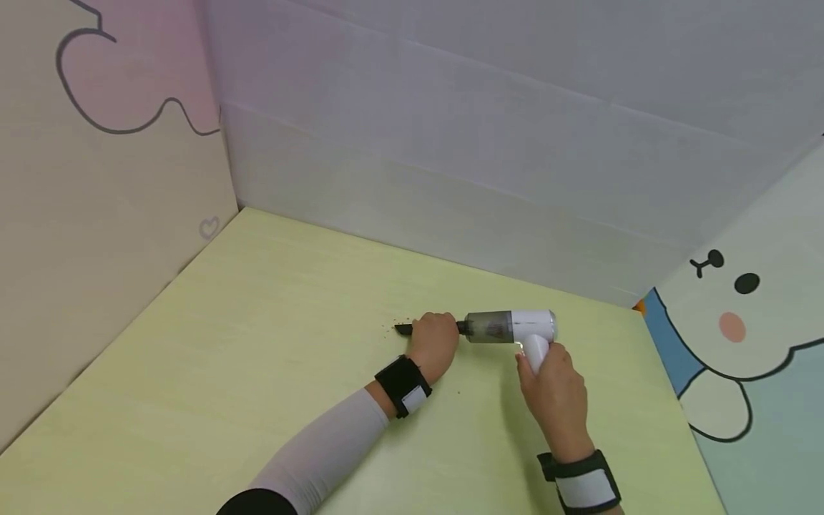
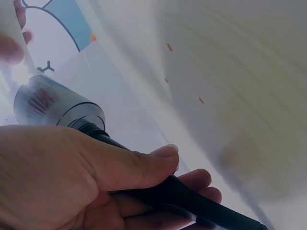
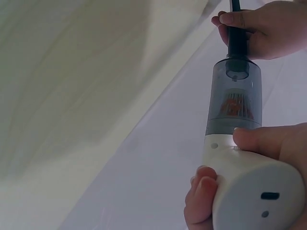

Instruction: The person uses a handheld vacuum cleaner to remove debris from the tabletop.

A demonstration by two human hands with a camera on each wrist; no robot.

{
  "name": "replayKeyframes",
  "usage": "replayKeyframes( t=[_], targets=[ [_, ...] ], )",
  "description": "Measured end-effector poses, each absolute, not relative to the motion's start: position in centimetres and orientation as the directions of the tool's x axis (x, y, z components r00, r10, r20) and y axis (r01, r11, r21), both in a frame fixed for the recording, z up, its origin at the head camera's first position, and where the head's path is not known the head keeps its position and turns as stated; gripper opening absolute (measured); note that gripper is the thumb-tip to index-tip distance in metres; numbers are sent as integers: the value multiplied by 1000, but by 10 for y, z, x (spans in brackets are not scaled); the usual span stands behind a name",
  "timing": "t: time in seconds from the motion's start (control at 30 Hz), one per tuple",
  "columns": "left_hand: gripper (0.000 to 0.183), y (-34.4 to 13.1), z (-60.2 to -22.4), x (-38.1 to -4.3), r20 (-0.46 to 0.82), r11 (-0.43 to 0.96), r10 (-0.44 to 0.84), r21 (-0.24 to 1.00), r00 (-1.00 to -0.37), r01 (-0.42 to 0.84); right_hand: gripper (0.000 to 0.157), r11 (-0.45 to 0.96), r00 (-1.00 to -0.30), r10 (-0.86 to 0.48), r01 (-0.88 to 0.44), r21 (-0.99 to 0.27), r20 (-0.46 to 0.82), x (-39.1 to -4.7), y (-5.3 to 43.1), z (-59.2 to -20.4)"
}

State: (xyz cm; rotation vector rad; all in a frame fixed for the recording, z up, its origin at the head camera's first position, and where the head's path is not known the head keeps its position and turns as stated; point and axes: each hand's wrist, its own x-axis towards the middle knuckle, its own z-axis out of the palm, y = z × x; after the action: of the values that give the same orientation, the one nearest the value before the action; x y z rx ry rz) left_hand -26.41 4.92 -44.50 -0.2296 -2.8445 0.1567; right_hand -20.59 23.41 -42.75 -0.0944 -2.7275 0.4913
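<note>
A white handheld vacuum cleaner (image 1: pixel 533 325) with a clear grey dust cup (image 1: pixel 489 327) lies level just over the yellow tabletop. My right hand (image 1: pixel 558 393) grips its handle, the thumb along the white body in the right wrist view. My left hand (image 1: pixel 435 345) holds the black nozzle (image 2: pixel 196 203), with thumb and fingers around it. The nozzle's flat tip (image 1: pixel 403 330) points left, beside a scatter of small brown crumbs (image 1: pixel 398 320). Inside the dust cup, orange-red bits (image 3: pixel 234 106) show at the filter; whether they are loose or part of it, I cannot tell.
The yellow tabletop (image 1: pixel 257 343) meets a pale back wall (image 1: pixel 450 143) and a beige left wall (image 1: pixel 96 250). A wall with a cartoon animal (image 1: pixel 747 329) borders the right side. A tiny speck (image 1: pixel 459 392) lies on the table between my arms.
</note>
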Motion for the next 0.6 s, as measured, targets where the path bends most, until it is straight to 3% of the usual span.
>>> replayKeyframes(
  t=[0.4,0.6],
  targets=[
    [13,52,-441,-260,130,997,72,11,-989,74,55,934,-945,76,-45,-355,318,-206,237,-428],
    [11,62,-442,-264,146,990,138,-43,-980,133,56,940,-936,105,-17,-341,336,-205,247,-426]
  ],
)
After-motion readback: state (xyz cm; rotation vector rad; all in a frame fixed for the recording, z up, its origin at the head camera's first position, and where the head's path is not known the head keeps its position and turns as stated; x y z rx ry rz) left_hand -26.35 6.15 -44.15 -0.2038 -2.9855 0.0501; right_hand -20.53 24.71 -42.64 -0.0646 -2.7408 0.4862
